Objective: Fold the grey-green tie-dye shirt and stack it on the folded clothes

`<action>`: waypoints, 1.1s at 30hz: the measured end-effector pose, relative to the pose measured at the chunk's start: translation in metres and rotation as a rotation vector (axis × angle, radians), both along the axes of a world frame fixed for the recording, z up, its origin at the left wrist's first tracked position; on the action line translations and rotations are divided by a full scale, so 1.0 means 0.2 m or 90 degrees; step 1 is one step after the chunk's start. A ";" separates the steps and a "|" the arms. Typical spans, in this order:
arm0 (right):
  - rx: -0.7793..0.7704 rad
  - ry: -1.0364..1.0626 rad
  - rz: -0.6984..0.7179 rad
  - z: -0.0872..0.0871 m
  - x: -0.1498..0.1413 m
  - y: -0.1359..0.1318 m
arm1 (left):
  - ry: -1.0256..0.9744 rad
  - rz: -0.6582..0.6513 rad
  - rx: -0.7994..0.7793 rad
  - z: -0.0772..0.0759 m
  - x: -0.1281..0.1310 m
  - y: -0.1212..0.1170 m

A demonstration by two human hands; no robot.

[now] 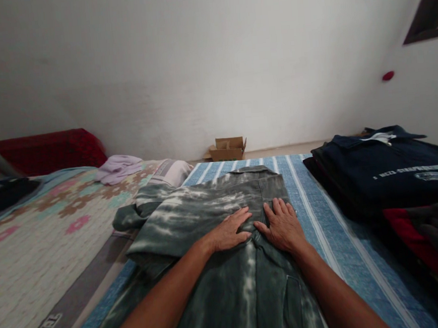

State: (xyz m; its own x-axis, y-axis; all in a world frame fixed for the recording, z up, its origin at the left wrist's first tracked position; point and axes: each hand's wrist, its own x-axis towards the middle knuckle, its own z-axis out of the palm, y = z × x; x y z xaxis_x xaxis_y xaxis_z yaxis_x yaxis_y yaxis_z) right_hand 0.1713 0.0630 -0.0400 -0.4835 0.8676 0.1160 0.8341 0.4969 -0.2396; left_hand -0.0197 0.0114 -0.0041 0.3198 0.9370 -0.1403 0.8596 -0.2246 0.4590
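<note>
Garment (228, 284), mottled grey-green, lies on a blue striped cover (321, 216) in the head view, directly in front of the wearer. For clock positions, take the two hands as the centre, with 12 o'clock straight ahead. Collar (257, 169) points to 12 o'clock; the lower body of the garment extends toward 6 o'clock. What appears to be a folded sleeve (185, 217) lies toward 10 o'clock, its outer end projecting past the garment's left side.

Left hand (230, 231): palm down on the folded layer, fingers directed toward 1 o'clock. Grip open; no fabric is pinched. Right hand (282, 224): palm down beside the left, near the garment's right edge, fingers spread toward 11 o'clock. Grip open, likewise holding nothing. The flat, spread placement suggests light pressure to hold the layers down and level the cloth; gathered fabric is visible between the thumbs.

Folded dark clothes (375, 172) are stacked at 2 o'clock, beside the garment and apart from it, a navy collared top uppermost; such stacking presumably saves room and limits creasing. A floral quilt (58, 237) lies at 9 o'clock, bearing a lilac cloth (118, 168) at 10 o'clock. An open cardboard box (228, 148) sits at 12 o'clock, near the wall (212, 83).
</note>
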 end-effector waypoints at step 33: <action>-0.002 0.002 -0.010 0.01 0.00 0.01 | -0.013 0.028 0.021 -0.01 0.02 0.02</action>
